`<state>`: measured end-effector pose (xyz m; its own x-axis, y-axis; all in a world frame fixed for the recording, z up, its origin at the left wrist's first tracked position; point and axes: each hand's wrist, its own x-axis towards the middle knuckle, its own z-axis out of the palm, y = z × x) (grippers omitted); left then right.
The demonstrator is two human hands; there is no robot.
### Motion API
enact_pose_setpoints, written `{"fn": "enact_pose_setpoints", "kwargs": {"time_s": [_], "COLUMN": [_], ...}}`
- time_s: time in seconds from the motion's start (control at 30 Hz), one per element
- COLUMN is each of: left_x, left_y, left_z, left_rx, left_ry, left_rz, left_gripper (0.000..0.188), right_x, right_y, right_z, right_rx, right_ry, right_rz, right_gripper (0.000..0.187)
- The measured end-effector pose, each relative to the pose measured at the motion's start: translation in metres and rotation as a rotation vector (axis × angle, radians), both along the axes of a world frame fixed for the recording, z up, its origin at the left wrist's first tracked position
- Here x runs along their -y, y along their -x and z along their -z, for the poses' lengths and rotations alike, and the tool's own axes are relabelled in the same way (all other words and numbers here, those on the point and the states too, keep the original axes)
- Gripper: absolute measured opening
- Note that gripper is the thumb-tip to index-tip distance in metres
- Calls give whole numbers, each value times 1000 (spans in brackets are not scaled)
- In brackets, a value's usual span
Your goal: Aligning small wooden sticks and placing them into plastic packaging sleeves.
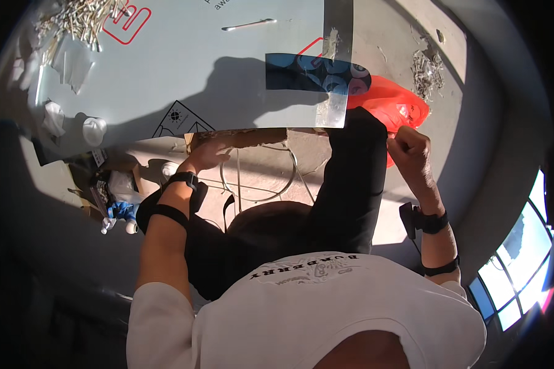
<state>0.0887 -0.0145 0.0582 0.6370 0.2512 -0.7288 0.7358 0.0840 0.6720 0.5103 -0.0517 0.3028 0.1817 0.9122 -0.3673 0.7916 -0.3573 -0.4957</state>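
My right hand (410, 149) is closed in a fist beside a red plastic bag (391, 98), right of my knee. What its fingers hold, if anything, is hidden. At the near edge of the grey printed board (160, 67), my left hand (208, 155) is low over my lap, fingers stretched out and apart, partly shaded. A single cotton swab (249, 25) lies on the board's far side. Many more cotton swabs (83, 21) are heaped at the far left, with a crumpled clear plastic piece (74, 64) beside them.
A small white round container (94, 130) stands near the board's left corner. A dark strip with printed circles (301, 72) lies at its right edge. Loose swabs (428, 71) are scattered on the floor at right. A cardboard box (124, 178) with packaging stands low at left.
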Motion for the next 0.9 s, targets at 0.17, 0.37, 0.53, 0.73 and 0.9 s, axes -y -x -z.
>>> {"fn": "enact_pose_setpoints", "kwargs": {"time_s": [0.17,0.37,0.53,0.73,0.9], "left_x": [51,51,40,56,51], "left_y": [-60,-51,-55,-55,-60], "left_z": [-80,-75,-85,-95,-117], "left_rx": [-66,-100,-224,-234,-332], "left_ry": [722,548,471,164,99], "left_rz": [192,306,303,275,427], "left_gripper": [61,52,40,43,59], "right_x": [71,185,258,284,240], "right_y": [-76,-46,20,-5,7], "right_z": [48,106,144,205,161], "right_rx": [-271,-525,-710,-749,-786], "right_ry": [-128,688,293,149,389], "right_rz": [447,568,773,859,851], "right_gripper": [31,14,6,15,11]}}
